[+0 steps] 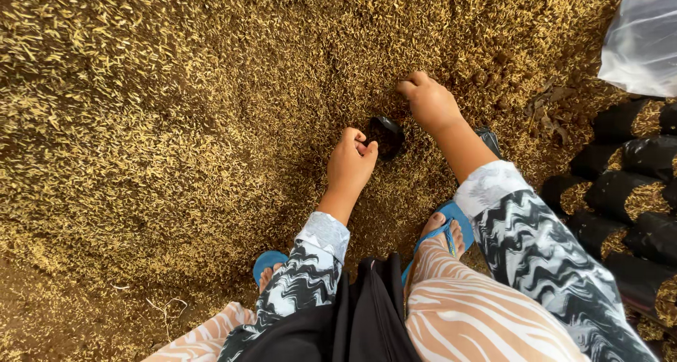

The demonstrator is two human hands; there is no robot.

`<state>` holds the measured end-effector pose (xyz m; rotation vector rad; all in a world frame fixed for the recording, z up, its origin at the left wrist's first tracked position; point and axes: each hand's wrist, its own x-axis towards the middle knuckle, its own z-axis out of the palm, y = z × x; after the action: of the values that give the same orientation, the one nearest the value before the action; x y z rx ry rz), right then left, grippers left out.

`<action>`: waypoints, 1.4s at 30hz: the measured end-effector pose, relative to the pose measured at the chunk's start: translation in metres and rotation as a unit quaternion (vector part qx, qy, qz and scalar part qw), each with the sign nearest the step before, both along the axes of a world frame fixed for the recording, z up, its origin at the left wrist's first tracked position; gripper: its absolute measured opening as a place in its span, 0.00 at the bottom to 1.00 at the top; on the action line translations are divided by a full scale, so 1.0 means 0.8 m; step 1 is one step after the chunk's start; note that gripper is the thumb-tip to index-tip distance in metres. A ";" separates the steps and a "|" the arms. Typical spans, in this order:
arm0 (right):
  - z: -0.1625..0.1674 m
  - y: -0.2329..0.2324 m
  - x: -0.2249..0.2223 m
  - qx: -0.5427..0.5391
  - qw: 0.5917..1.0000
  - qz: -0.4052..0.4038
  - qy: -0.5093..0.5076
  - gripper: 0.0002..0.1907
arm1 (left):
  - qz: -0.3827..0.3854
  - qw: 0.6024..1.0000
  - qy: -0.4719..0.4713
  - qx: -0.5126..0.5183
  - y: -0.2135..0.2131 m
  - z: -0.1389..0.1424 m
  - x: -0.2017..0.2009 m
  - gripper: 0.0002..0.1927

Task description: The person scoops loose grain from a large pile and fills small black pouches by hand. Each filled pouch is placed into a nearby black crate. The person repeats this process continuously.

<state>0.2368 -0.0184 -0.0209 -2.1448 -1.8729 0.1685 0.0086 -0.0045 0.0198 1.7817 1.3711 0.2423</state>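
1. Two hands work low over a wide heap of rice husks that covers the ground.
2. Left hand: fingers curled narrow, pinching the rim of a small black bag that sits mouth-up in the husks.
3. Right hand: just beyond the bag, fingers bent and pressed down into the husks (whether they hold any, I cannot tell).
4. The bag lies between the two hands, touching the left one, close beside the right.
5. Filled black bags stand in rows at the right edge, husks showing at their tops.
6. Clear plastic sack in the upper right corner.
7. Blue sandals on both feet, planted on the husks near the hands.
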 end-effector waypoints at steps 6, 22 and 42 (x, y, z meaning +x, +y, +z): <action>0.007 -0.040 0.059 0.005 0.983 -0.183 0.022 0.09 | 0.001 1.000 0.005 -0.021 0.000 0.000 -0.006 0.15; -0.010 -0.044 -0.026 0.026 0.998 0.057 -0.020 0.20 | -0.006 1.000 0.007 -0.005 -0.004 -0.016 0.000 0.11; 0.039 -0.057 -0.116 0.086 0.646 -0.176 0.737 0.11 | 0.006 1.000 -0.012 -0.013 -0.005 -0.025 -0.017 0.12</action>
<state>0.1443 -0.0641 0.0106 -1.2283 -0.4272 1.1492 -0.0051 -0.0086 0.0002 1.7437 1.3628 0.2516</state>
